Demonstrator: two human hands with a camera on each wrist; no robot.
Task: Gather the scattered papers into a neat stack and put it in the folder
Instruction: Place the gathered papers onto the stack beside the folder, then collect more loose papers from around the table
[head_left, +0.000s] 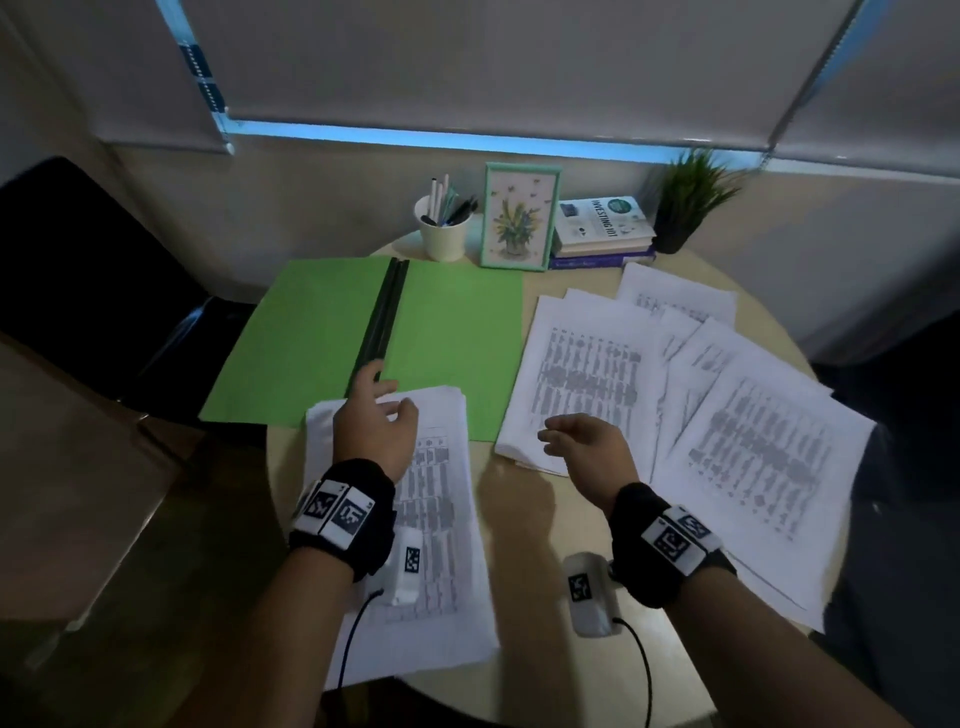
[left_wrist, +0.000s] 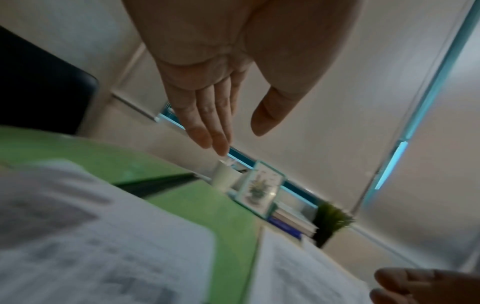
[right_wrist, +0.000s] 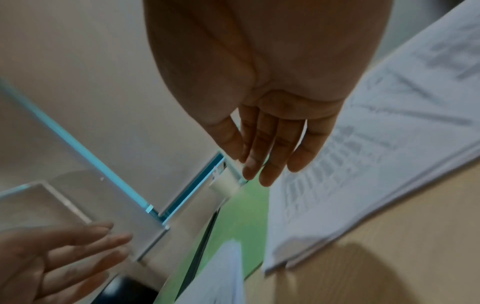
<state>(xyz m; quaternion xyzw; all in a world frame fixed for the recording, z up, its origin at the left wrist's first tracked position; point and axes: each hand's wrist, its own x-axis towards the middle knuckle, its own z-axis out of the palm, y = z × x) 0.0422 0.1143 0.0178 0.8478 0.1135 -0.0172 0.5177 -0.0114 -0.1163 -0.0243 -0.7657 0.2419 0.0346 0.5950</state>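
Observation:
An open green folder (head_left: 447, 322) with a dark spine lies at the back left of the round table. A gathered stack of printed papers (head_left: 431, 519) lies near the front, its far edge overlapping the folder. My left hand (head_left: 376, 415) hovers over that stack's far end, fingers straight (left_wrist: 207, 131), holding nothing. Several loose printed sheets (head_left: 727, 405) fan across the right half of the table. My right hand (head_left: 582, 441) floats above the bare wood between the stack and those sheets, fingers extended (right_wrist: 272, 156), empty.
At the back stand a white cup of pens (head_left: 444, 228), a framed flower picture (head_left: 521, 218), a pile of books (head_left: 602, 228) and a potted plant (head_left: 685, 197). A dark chair (head_left: 78, 270) sits to the left. The loose sheets overhang the table's right edge (head_left: 810, 597).

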